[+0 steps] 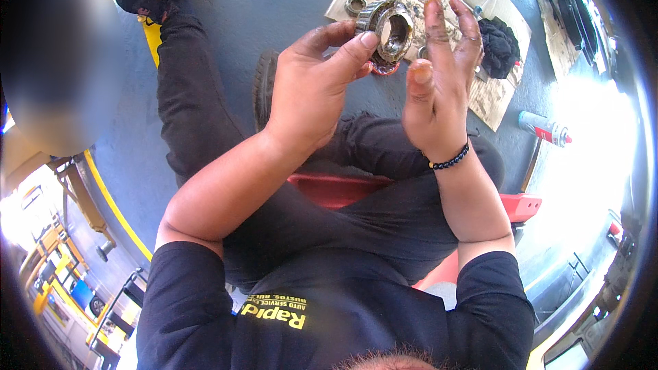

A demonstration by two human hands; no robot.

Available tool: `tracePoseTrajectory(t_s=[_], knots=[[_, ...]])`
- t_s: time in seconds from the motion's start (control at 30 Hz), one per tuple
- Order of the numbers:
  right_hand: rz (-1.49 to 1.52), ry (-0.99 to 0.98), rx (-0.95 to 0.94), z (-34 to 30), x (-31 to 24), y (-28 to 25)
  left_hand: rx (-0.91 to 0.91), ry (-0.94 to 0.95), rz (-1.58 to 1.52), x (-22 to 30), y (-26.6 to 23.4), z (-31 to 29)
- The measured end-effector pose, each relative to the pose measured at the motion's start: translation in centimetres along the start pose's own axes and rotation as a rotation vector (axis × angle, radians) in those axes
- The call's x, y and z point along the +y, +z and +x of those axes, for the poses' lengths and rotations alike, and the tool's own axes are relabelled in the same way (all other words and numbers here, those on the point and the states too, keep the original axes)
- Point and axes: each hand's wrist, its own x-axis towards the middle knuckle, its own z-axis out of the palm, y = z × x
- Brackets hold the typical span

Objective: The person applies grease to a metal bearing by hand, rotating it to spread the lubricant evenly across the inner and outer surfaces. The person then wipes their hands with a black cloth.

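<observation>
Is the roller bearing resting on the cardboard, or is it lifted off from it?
The roller bearing is lifted off the cardboard: the left hand holds it in the air between thumb and fingers.

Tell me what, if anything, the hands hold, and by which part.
The left hand holds a greasy bearing by its left side; the right hand holds nothing visible.

I observe yellow printed lettering (pixel 293 318), inverted, on the black short-sleeved shirt (pixel 391 294); print on the light-blue, white and red cylindrical can (pixel 543 127) is illegible.
</observation>
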Motion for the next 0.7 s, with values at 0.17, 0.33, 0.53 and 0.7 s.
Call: tracePoseTrajectory(t_s=[0.17, 0.33, 0.53, 0.7], knots=[[-0.31, -0.045, -0.09, 0.3, -1.0, -0.2, -0.042, 0.001, -0.007, 0.0, 0.2, -0.6], [-0.466, -0.073, -0.132, 0.5, -2.4, -0.8, -0.047, 0.049, 0.002, -0.2, 0.0, -0.6], [-0.384, -0.173, -0.095, 1.0, -2.9, -2.9, -0.031, -0.014, 0.078, 0.0, -0.4, -0.5], [-0.054, -0.081, -0.003, 0.6, -0.1, -1.5, -0.06, 0.032, 0.045, -0.2, -0.3, -0.6]])
